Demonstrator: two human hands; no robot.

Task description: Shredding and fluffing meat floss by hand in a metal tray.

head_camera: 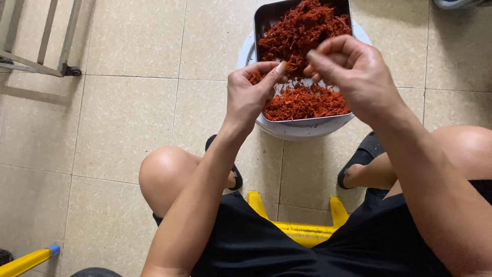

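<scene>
A rectangular metal tray [262, 19] full of shredded red-orange strands [302, 31] rests on a round white container [294, 129] on the floor in front of me. My left hand [251, 92] hovers over the tray's near left side, thumb and fingers pinched on a small clump of the strands. My right hand [353, 72] is just right of it, fingers curled and pinching strands at the same spot. The fingertips of both hands nearly meet above the tray's middle.
I sit on a low yellow stool [302, 231], knees apart, feet in black sandals [361, 154] on a beige tiled floor. A metal rack on casters [43, 46] stands at upper left. A yellow handle with a blue tip [31, 259] lies at lower left.
</scene>
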